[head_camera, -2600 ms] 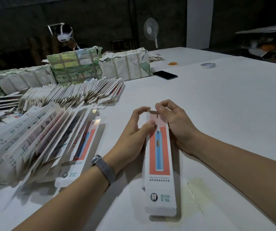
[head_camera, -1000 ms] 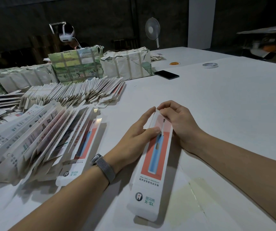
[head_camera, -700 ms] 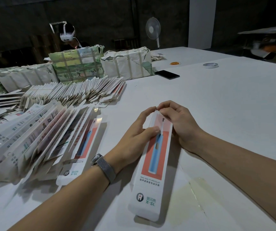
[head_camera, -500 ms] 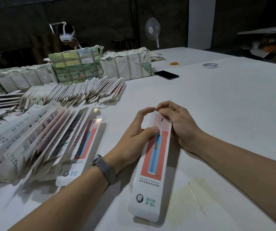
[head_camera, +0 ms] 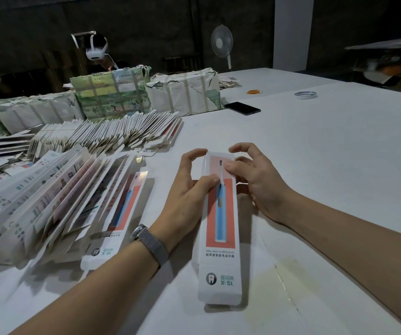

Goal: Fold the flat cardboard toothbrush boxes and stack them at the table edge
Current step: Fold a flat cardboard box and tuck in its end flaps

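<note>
A folded white toothbrush box (head_camera: 221, 262) with a red panel and a blue brush picture lies lengthwise on the white table (head_camera: 327, 153) in front of me. My left hand (head_camera: 185, 197) holds its far end from the left, thumb on the top face and index finger curled at the far corner. My right hand (head_camera: 259, 182) sits at the far right of the box with loosely spread fingers, and its fingertips rest on the top face. A row of folded boxes (head_camera: 56, 197) leans at the left.
A fan of flat boxes (head_camera: 112, 134) lies behind the leaning row. Wrapped bundles (head_camera: 185, 93) stand at the back. A black phone (head_camera: 242, 108), a tape roll (head_camera: 305, 94) and rubber bands (head_camera: 254, 92) lie further off. A person wearing a headset (head_camera: 96, 50) sits behind the bundles.
The box has swung from slanted to straight. My right hand has let go of the far end and its fingers have spread. My left hand still holds the box.
</note>
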A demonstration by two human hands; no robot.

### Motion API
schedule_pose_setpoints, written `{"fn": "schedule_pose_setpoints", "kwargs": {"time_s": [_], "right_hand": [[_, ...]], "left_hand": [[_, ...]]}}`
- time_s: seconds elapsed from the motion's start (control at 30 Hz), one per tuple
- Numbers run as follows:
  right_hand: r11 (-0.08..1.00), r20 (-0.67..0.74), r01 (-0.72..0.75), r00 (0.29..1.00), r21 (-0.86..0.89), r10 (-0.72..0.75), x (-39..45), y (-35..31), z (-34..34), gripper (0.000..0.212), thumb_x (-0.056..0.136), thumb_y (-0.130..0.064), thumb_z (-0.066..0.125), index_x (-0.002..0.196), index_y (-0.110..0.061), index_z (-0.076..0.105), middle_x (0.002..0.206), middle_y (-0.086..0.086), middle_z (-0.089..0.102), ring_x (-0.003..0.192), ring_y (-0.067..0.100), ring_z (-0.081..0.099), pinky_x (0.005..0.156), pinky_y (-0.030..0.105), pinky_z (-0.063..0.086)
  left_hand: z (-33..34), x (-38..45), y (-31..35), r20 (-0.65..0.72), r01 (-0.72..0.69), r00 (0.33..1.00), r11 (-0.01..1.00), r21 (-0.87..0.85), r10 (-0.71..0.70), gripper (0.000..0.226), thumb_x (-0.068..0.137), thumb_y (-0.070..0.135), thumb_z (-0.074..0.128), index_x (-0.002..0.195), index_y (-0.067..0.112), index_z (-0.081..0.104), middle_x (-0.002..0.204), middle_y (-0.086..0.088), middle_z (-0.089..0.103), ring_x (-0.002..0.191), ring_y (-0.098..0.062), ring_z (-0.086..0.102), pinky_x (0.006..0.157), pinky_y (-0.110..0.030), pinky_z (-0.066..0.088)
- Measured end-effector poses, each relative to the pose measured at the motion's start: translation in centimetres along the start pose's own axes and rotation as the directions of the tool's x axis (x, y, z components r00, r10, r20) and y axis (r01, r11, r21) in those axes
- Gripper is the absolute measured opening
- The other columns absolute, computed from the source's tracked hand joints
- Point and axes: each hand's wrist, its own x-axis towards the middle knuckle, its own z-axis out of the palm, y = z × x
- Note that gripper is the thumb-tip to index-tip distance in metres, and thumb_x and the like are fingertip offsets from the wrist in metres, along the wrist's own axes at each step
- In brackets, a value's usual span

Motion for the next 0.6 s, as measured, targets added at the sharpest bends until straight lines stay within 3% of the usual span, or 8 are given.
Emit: {"fn": "schedule_pose_setpoints", "kwargs": {"time_s": [0.17, 0.33, 0.6], "right_hand": [[1.000, -0.010, 0.011, 1.000, 0.017, -0.011, 0.00, -0.12, -0.06, 0.012, 0.096, -0.021, 0.064, 0.096, -0.027, 0.054, 0.084, 0.006, 0.068, 0.074, 0.025, 0.067, 0.079, 0.049, 0.057], [0.998, -0.023, -0.011, 1.000, 0.059, 0.013, 0.04, -0.32, -0.19, 0.012, 0.094, -0.017, 0.065, 0.090, -0.021, 0.055, 0.082, 0.009, 0.068, 0.070, 0.023, 0.065, 0.067, 0.036, 0.056], [0.998, -0.050, -0.012, 0.999, 0.054, 0.014, 0.00, -0.17, -0.13, 0.011, 0.094, -0.023, 0.065, 0.094, -0.020, 0.055, 0.084, 0.008, 0.069, 0.072, 0.023, 0.066, 0.072, 0.038, 0.056]], "left_hand": [[-0.04, -0.03, 0.11, 0.005, 0.016, 1.000, 1.000, 0.013, -0.016, 0.039, 0.086, 0.042, 0.055, 0.120, 0.050, 0.039, 0.090, 0.003, 0.077, 0.072, -0.024, 0.076, 0.062, -0.027, 0.059], [-0.01, -0.09, 0.03, 0.016, 0.013, 1.000, 1.000, 0.019, -0.013, 0.039, 0.086, 0.042, 0.054, 0.120, 0.051, 0.038, 0.086, 0.002, 0.077, 0.071, -0.023, 0.076, 0.061, -0.026, 0.059], [-0.12, 0.25, -0.28, 0.041, 0.002, 0.999, 0.999, 0.034, -0.004, 0.046, 0.089, 0.041, 0.052, 0.130, 0.053, 0.037, 0.087, 0.004, 0.077, 0.072, -0.020, 0.076, 0.062, -0.025, 0.059]]}}
